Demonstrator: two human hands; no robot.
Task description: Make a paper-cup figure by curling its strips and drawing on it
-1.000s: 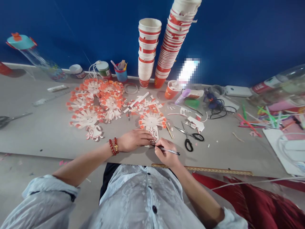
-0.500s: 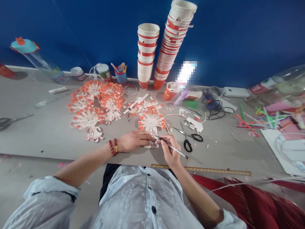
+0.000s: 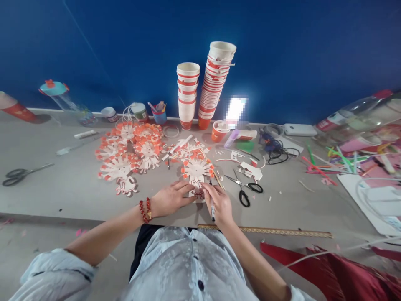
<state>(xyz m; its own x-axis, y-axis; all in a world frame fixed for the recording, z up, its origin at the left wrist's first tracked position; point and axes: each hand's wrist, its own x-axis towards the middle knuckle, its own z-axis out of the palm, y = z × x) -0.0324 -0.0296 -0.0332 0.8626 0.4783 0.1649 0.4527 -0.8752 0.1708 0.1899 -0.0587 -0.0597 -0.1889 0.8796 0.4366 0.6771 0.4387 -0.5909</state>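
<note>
A paper figure [image 3: 197, 169] with a fringed, orange-tipped round head and a body drawn in dark outline lies flat on the table. My left hand [image 3: 171, 199] rests over the left edge of its body, fingers stretched out. On the other side, my right hand [image 3: 222, 205] is closed around a pen [image 3: 213, 211], whose dark end points down toward me. The right thumb and fingertips touch the body's right edge; the pen's other end shows only partly beside the fingers. Black-handled scissors [image 3: 245, 187] lie open to the right of my right hand.
Several finished-looking paper figures [image 3: 122, 167] are heaped at the left. Two tall paper-cup stacks [image 3: 188, 96] stand by the blue wall. Paper scraps [image 3: 191, 146] lie behind the figure, more scissors [image 3: 25, 173] far left, coloured strips [image 3: 351, 159] and bottles [image 3: 341, 119] at right.
The pen has turned in my right hand, from slanting to the right to nearly upright in view. My right fingertips moved onto the figure's edge. The camera view has tilted upward.
</note>
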